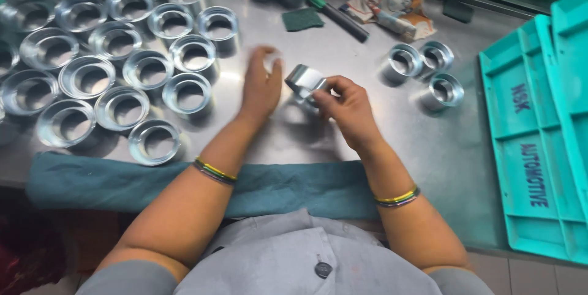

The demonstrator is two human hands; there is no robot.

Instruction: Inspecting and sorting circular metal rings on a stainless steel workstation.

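Looking down from the head view: right hand [346,111] fingers pinch a short metal ring [304,79], tilted, its bore axis slanting up-left, just above the table [343,148]. Left hand [260,90], blurred, fingers released, lies just left of the ring, touching or nearly so. Ring cluster [110,56] sits farther left.

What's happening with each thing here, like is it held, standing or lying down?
Right hand: gripping the shiny metal ring, tilted above the steel table.
Left hand: open, blurred, beside that ring.
Large metal rings: standing, open ends up.
Three small metal rings: standing.
Green scrub pad: lying flat.
Teal cloth: lying along the table's edge.
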